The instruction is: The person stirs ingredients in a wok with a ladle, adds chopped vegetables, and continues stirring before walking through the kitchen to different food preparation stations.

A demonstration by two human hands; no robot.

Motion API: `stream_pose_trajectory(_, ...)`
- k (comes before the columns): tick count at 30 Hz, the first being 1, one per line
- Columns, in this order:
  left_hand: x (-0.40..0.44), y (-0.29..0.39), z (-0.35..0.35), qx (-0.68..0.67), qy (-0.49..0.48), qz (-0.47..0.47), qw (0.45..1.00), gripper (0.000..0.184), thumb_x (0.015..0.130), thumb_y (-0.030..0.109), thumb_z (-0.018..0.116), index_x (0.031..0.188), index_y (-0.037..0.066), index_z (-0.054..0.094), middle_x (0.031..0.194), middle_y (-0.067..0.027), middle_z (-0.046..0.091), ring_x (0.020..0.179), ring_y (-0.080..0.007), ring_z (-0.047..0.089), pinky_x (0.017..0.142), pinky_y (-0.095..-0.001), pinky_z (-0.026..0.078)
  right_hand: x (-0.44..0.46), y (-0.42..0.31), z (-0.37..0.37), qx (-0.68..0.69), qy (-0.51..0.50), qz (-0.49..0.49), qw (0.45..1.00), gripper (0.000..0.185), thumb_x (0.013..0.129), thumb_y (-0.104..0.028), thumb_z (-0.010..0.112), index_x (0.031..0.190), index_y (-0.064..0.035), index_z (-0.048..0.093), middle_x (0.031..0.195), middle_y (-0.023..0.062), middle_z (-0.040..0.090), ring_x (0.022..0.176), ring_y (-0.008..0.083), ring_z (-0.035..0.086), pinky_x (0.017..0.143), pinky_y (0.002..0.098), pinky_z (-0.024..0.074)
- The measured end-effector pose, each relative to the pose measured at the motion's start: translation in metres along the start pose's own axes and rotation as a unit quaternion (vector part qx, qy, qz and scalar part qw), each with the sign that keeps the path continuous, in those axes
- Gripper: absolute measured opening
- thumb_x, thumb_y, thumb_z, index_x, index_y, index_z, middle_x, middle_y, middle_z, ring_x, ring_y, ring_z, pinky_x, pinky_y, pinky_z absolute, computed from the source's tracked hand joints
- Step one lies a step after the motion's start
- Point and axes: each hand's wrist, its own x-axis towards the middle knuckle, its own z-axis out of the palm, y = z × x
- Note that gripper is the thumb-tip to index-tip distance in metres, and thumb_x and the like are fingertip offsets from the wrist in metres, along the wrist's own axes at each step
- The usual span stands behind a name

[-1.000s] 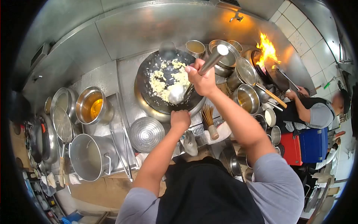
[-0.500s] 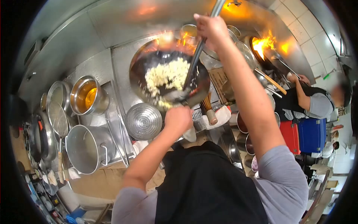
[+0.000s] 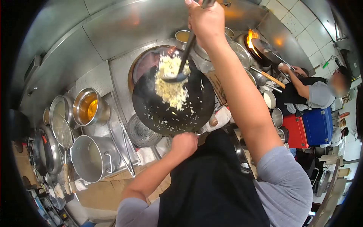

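A black wok (image 3: pixel 149 111) is tilted over the stove ring in front of me, its near edge close to my apron. My left hand (image 3: pixel 184 145) is closed at the wok's near side, where its handle is hidden under my fingers. In my closed right hand (image 3: pixel 208 22) is the long handle of a ladle (image 3: pixel 185 56), its bowl over the wok's far part. Pale yellow food like fried rice (image 3: pixel 174 96) lies in the wok, some heaped at the ladle's bowl. Loose grains are scattered over the dark surface.
Left of the wok are a perforated strainer (image 3: pixel 141 132), a pot of amber liquid (image 3: pixel 87 105) and a tall metal pot (image 3: pixel 89 159). At right, a co-worker (image 3: pixel 319 92) handles a pan by an open flame (image 3: pixel 250 39). Red (image 3: pixel 293 135) and blue (image 3: pixel 317 126) boxes stand below.
The wok has come nearer me and tilted, uncovering part of the burner behind it. The food has shifted to the far side with the ladle in it. Flames behind the wok are out of sight.
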Motion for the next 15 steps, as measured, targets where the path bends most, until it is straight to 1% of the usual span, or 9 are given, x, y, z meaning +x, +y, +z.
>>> stream_pose_trajectory(2, 0.03, 0.006, -0.038, 0.048, 0.056, 0.016, 0.997, 0.032, 0.094, 0.031, 0.072, 0.076, 0.004, 0.071, 0.073, -0.0233, 0.07, 0.068, -0.0429, 0.071, 0.063, -0.0527, 0.058, -0.006, 0.026, -0.01, -0.126, 0.013, -0.15, 0.981, 0.03, 0.094, -0.017, 0.078, 0.078, -0.0047, 0.056, 0.062, 0.0055, 0.059, 0.051, 0.0156, 0.056, 0.051, 0.0366, 0.0462)
stream_pose_trajectory(3, 0.052, -0.01, -0.038, 0.036, 0.155, 0.105, 0.982, 0.031, 0.094, 0.029, 0.071, 0.074, 0.005, 0.07, 0.069, -0.021, 0.068, 0.066, -0.0423, 0.069, 0.061, -0.0535, 0.055, -0.016, 0.046, -0.007, -0.169, 0.03, -0.152, 0.973, 0.031, 0.094, -0.019, 0.079, 0.079, -0.0039, 0.056, 0.063, 0.0061, 0.059, 0.054, 0.0165, 0.058, 0.054, 0.0371, 0.0481)
stream_pose_trajectory(4, 0.074, -0.022, -0.038, 0.055, 0.186, 0.119, 0.974, 0.028, 0.094, 0.023, 0.067, 0.071, 0.007, 0.072, 0.076, -0.017, 0.072, 0.066, -0.0399, 0.069, 0.062, -0.0534, 0.055, -0.027, 0.071, -0.002, -0.211, 0.047, -0.156, 0.964, 0.032, 0.094, -0.021, 0.079, 0.079, -0.0031, 0.056, 0.065, 0.0067, 0.06, 0.058, 0.0175, 0.06, 0.057, 0.0376, 0.0501)
stream_pose_trajectory(5, 0.094, -0.038, -0.026, 0.039, 0.176, 0.09, 0.979, 0.024, 0.092, 0.02, 0.067, 0.072, 0.008, 0.072, 0.073, -0.0168, 0.071, 0.065, -0.0394, 0.068, 0.061, -0.0535, 0.054, -0.03, 0.114, 0.001, -0.2, 0.038, -0.235, 0.95, 0.035, 0.094, -0.024, 0.079, 0.08, -0.0019, 0.056, 0.069, 0.0067, 0.063, 0.065, 0.0202, 0.063, 0.064, 0.0391, 0.0526)
stream_pose_trajectory(6, 0.098, -0.055, 0.002, 0.04, 0.185, 0.09, 0.978, 0.024, 0.092, 0.02, 0.067, 0.072, 0.008, 0.072, 0.073, -0.0168, 0.071, 0.065, -0.0394, 0.068, 0.061, -0.0535, 0.054, -0.032, 0.141, 0.003, -0.137, 0.038, -0.24, 0.96, 0.035, 0.095, -0.023, 0.079, 0.081, -0.0011, 0.055, 0.07, 0.0062, 0.063, 0.072, 0.0235, 0.066, 0.07, 0.04, 0.0536)
stream_pose_trajectory(8, 0.096, -0.078, 0.047, 0.086, 0.205, 0.07, 0.973, 0.023, 0.092, 0.018, 0.066, 0.072, 0.008, 0.073, 0.071, -0.016, 0.071, 0.066, -0.0384, 0.071, 0.061, -0.0543, 0.054, -0.005, 0.154, -0.014, -0.299, 0.062, -0.178, 0.936, 0.034, 0.097, -0.018, 0.077, 0.08, -0.0025, 0.052, 0.067, 0.0059, 0.06, 0.065, 0.0211, 0.064, 0.062, 0.0397, 0.0523)
stream_pose_trajectory(10, 0.063, -0.066, 0.056, 0.099, 0.143, 0.025, 0.984, 0.022, 0.091, 0.018, 0.067, 0.075, 0.007, 0.075, 0.071, -0.0168, 0.073, 0.068, -0.0371, 0.074, 0.065, -0.0531, 0.058, 0.033, 0.131, -0.021, -0.238, 0.103, -0.229, 0.938, 0.034, 0.098, -0.012, 0.075, 0.079, -0.0058, 0.048, 0.065, 0.005, 0.057, 0.056, 0.0177, 0.059, 0.052, 0.0376, 0.0481)
stream_pose_trajectory(12, 0.024, -0.039, 0.031, 0.077, -0.044, -0.045, 0.995, 0.025, 0.093, 0.022, 0.064, 0.079, 0.006, 0.077, 0.08, -0.0192, 0.076, 0.075, -0.0367, 0.077, 0.071, -0.0505, 0.061, 0.038, 0.071, -0.016, -0.123, 0.111, -0.142, 0.976, 0.033, 0.099, -0.008, 0.072, 0.079, -0.01, 0.047, 0.066, 0.0029, 0.056, 0.052, 0.015, 0.055, 0.046, 0.0331, 0.0434)
stream_pose_trajectory(15, 0.023, -0.014, -0.02, 0.058, -0.015, -0.002, 0.998, 0.024, 0.09, 0.023, 0.066, 0.081, 0.006, 0.08, 0.082, -0.0203, 0.077, 0.078, -0.0361, 0.077, 0.073, -0.0505, 0.062, 0.01, 0.038, -0.016, 0.011, 0.042, -0.093, 0.995, 0.028, 0.098, -0.008, 0.073, 0.081, -0.0095, 0.051, 0.067, 0.0031, 0.057, 0.052, 0.0142, 0.055, 0.047, 0.0344, 0.045)
